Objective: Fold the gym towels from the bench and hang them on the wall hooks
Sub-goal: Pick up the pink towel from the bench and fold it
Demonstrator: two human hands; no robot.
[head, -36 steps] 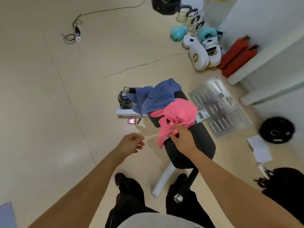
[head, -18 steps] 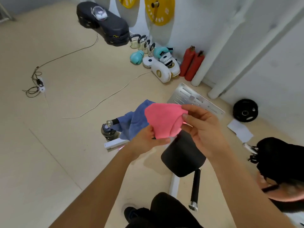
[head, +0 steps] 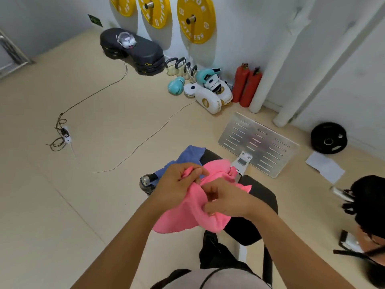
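A pink towel [head: 183, 213] hangs bunched between both my hands above the black bench [head: 260, 197]. My left hand [head: 179, 184] pinches a fold of its upper edge between thumb and fingers. My right hand [head: 225, 201] grips the cloth lower and to the right, fingers curled into it. A blue towel [head: 187, 156] lies draped over the far end of the bench, partly hidden behind my left hand. No wall hooks are in view.
Yellow weight plates [head: 195, 19] hang on the far wall. Kettlebells [head: 181, 67], boxing gloves [head: 177, 85], two red extinguishers [head: 246, 85], a metal footplate [head: 258, 142] and a black plate [head: 329, 137] sit along it. Cables [head: 62, 132] cross the floor. Another person [head: 366, 215] crouches at right.
The pink towel came off the bench and was held up spread between both hands; now it is lower and bunched, with my hands closer together. My view has tilted up toward the wall.
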